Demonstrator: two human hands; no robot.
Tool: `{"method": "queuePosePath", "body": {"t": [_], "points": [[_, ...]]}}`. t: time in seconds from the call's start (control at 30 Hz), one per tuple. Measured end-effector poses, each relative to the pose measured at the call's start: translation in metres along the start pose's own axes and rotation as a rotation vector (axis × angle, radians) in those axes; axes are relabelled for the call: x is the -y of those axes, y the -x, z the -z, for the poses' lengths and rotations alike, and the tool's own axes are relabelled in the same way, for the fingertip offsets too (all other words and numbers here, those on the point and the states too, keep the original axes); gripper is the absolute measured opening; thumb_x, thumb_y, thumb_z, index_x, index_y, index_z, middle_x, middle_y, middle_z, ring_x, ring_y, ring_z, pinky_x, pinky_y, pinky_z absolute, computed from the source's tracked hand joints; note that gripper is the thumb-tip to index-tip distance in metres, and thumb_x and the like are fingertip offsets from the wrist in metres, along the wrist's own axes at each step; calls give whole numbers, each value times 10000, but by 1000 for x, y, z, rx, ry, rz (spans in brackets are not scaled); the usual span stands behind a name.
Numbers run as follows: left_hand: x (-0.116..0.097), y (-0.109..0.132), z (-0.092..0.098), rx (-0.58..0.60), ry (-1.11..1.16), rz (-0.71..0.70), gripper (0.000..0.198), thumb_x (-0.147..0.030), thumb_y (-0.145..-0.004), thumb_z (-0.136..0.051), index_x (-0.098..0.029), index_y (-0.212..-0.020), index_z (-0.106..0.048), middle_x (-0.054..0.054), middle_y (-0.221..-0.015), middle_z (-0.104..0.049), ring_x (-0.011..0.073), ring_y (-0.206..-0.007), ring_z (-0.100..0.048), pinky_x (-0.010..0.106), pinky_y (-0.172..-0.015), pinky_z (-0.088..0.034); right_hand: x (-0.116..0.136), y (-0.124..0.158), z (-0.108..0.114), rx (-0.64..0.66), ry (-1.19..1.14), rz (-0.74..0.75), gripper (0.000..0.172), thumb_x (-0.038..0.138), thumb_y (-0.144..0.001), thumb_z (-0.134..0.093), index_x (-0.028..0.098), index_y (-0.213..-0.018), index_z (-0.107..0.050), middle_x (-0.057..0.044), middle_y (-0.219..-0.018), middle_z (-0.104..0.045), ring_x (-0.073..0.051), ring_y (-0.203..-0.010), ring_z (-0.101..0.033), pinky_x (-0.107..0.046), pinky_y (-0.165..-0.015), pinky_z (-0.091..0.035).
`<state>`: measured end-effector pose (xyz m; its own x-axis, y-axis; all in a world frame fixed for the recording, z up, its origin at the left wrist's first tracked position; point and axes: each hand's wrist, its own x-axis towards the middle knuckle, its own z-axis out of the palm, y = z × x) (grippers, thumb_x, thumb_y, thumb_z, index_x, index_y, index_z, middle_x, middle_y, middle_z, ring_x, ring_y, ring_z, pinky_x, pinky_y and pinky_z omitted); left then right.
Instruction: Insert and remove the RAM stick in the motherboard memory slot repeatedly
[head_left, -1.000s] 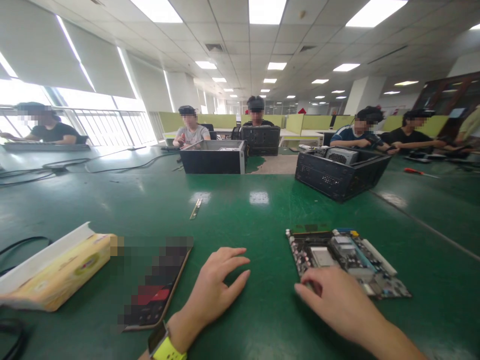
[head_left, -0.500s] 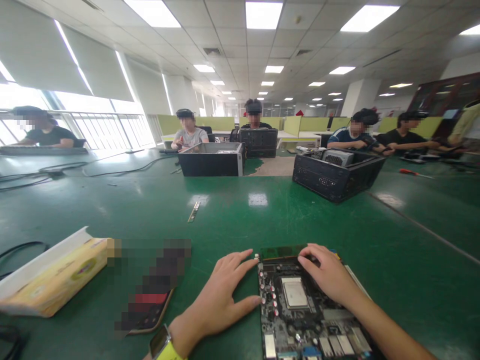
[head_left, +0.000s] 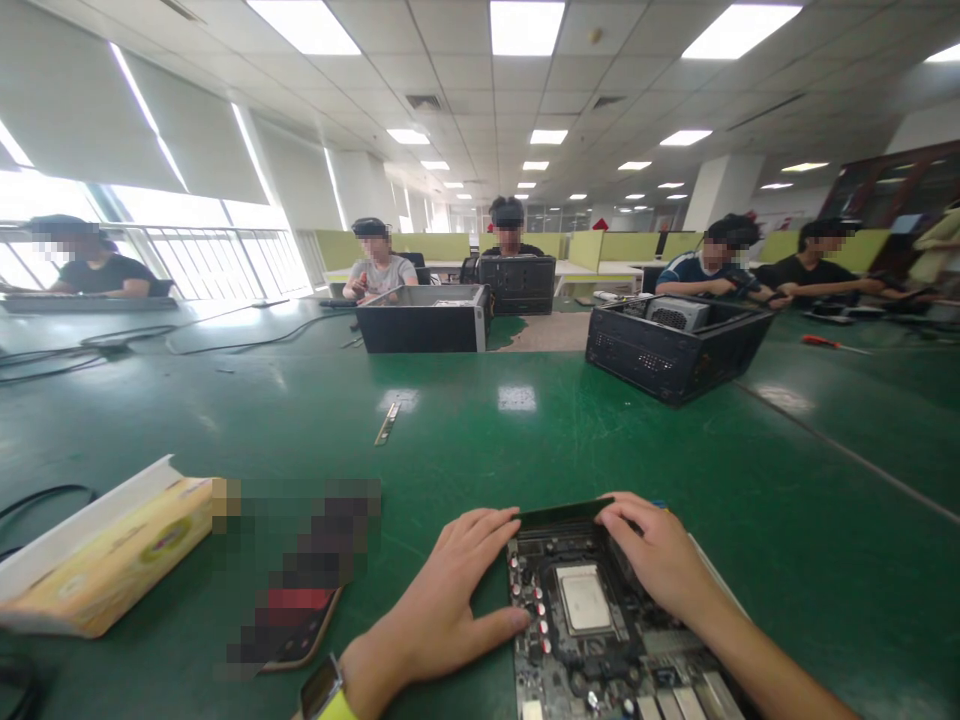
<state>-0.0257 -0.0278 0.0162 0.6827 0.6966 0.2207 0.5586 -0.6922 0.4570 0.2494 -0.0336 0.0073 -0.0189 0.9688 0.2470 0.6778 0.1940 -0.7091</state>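
A motherboard [head_left: 547,650] lies in front of me, a silver processor [head_left: 587,598] in its socket. Along its far edge stands a green memory stick [head_left: 564,513]. My right hand [head_left: 651,545] pinches the stick's right end between thumb and fingers. My left hand [head_left: 442,590] is stretched out, thumb apart, with its fingertips touching the stick's left end and its thumb on the board's left edge. Whether the stick is fully seated in its slot cannot be seen.
A smartphone [head_left: 300,625], partly blurred out, and a tissue pack [head_left: 120,560] lie left. Another memory stick [head_left: 387,424] lies farther off. Computer cases [head_left: 424,325], [head_left: 675,350] stand across the green table [head_left: 465,450]; a screwdriver [head_left: 832,344] is at right. Several people sit beyond.
My left fingertips have moved onto the memory stick's left end. The stick shows a narrower face now, and the motherboard has shifted slightly. My right hand keeps its pinch.
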Motion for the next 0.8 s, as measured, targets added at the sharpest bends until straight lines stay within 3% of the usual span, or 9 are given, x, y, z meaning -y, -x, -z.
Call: {"method": "queuePosePath", "body": {"t": [0.2, 0.5, 0.8], "points": [[0, 0, 1, -15, 18, -28, 710, -517, -812, -589, -261, -1414, -311, 84, -1472, -352, 289, -1323, -333, 517, -1098, -271, 1, -2, 0, -33, 19, -47, 327, 352, -878, -415, 196, -761, -677, -72, -1044, -673, -213, -987, -593, -342, -915, -400], [-2, 1, 1, -20, 7, -23, 697, -513, -819, -583, -258, -1409, -315, 78, -1453, -381, 272, -1316, -345, 489, -1106, -273, 1, -1, 2, -61, 2, -8, 291, 344, -879, -423, 197, -789, -658, -46, -901, -672, -193, -890, -598, -311, -834, -426], [-3, 1, 3, -14, 16, -19, 667, -513, -820, -579, -245, -1388, -354, 92, -1446, -385, 280, -1306, -352, 495, -1097, -282, 0, -2, 0, -105, 15, 0, 272, 335, -878, -423, 193, -742, -611, -53, -904, -631, -190, -895, -573, -312, -844, -406]]}}
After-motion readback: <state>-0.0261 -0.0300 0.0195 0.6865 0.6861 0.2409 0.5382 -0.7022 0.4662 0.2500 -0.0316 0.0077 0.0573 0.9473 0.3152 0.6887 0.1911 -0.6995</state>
